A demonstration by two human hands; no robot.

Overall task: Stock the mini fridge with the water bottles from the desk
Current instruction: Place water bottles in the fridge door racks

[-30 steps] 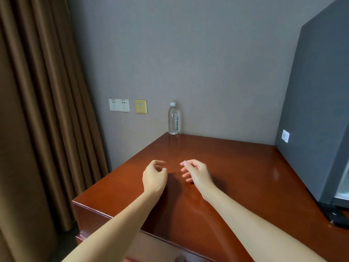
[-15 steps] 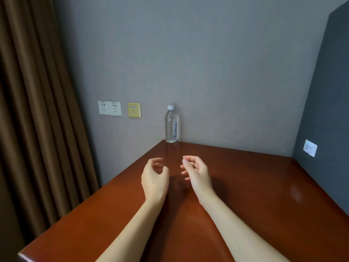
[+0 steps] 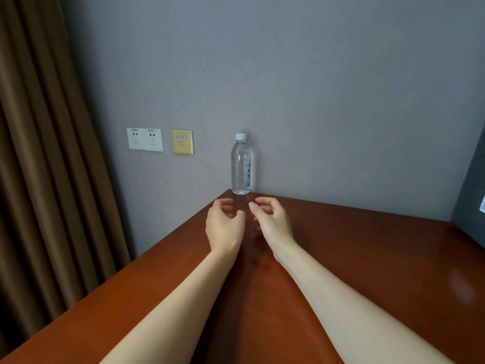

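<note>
both hands empty. left hand (image 3: pixel 224 227) over the desk, fingers loosely curled, thumb and forefinger apart, nothing between them. right hand (image 3: pixel 271 222) just beside it, same loose curl, thumb tip pointing forward, nothing held. a narrow gap between the two.

straight ahead of that gap, just beyond the fingertips: water bottle (image 3: pixel 241 166), apart from both hands, untouched. standing upright at the far corner of the desk (image 3: pixel 367 258), close against the wall, long axis vertical. about equally near to either hand; hard to call one nearer. probably calls for a short forward reach and a side-on wrap round the body, below the cap.

clear thin plastic, round straight-sided body, seemingly full, white screw cap (image 3: pixel 240 137), pale label (image 3: pixel 248 172) with dark characters on the right flank. likely smooth, slightly yielding under a squeeze, tall and narrow enough to tip if nudged near the neck.

underneath, glossy reddish-brown wood, hard and slick, with soft reflections. behind, matt grey textured wall (image 3: pixel 315 88), with a white double socket (image 3: pixel 145 139) and a yellow plate (image 3: pixel 183 142) left of the bottle. brown pleated curtain (image 3: pixel 39 153) at far left. at the right edge, a dark grey flat panel, presumably the mini fridge (image 3: pixel 472 195), well apart from the bottle.
</note>
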